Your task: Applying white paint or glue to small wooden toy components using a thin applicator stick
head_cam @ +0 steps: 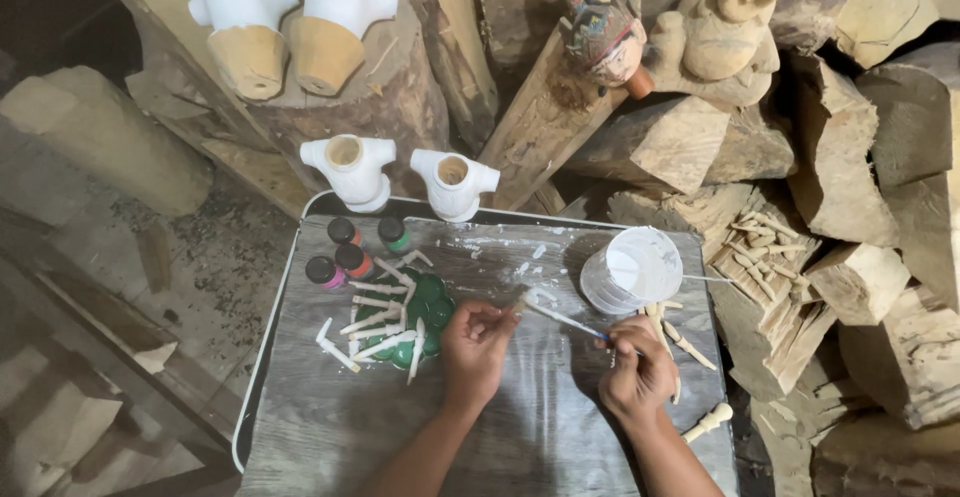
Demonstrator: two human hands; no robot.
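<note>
My left hand (475, 347) pinches a small wooden piece near the middle of the grey board (330, 427). In my right hand (635, 369) is a thin paintbrush (562, 319), its white-tipped end pointing left toward that piece. Left of my left hand, a green palette (432, 302) carries several white-painted wooden limb pieces (380, 322). A clear cup of white paint (632, 269) stands just above my right hand. Several unpainted wooden pieces (685, 342) lie right of it.
Several small paint bottles (345, 252) stand at the board's upper left. Two white-painted torsos (400, 172) sit behind the board, two half-painted ones (290, 27) on a log above. A painted puppet head (600, 27), a carved figure (725, 27) and wood blocks crowd the right.
</note>
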